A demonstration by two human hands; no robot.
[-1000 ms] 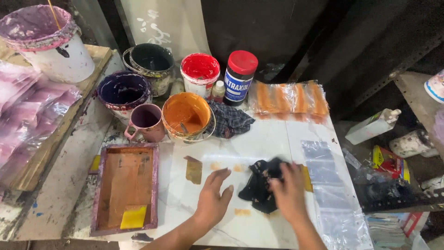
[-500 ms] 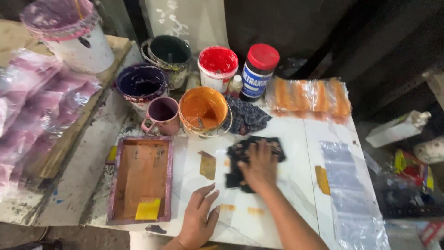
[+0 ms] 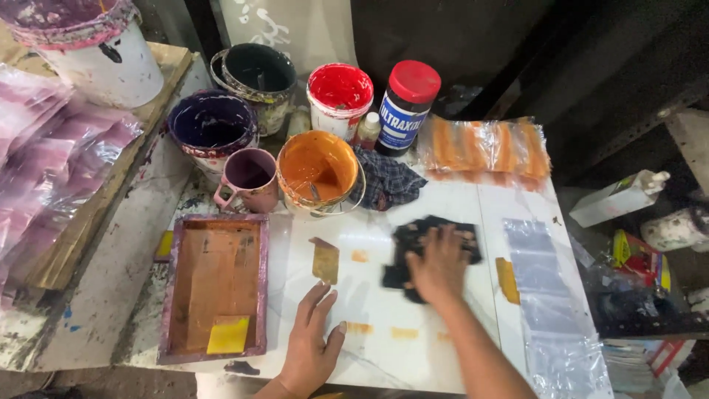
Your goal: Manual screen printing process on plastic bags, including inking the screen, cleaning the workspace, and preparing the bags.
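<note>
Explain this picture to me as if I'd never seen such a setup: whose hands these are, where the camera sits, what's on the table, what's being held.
The camera is worn on a person's head and looks down at their own two bare hands over a white table. The right hand presses flat on a dark rag lying on the table. The left hand rests open on the table and holds nothing. Beside it lies a small brownish card, and orange smears mark the surface. To the left sits a wooden-framed screen with a yellow piece in it. Behind stand open paint pots: an orange bucket, a red tub, a purple mug, and a red-lidded jar. Clear plastic sheets lie on the right.
</note>
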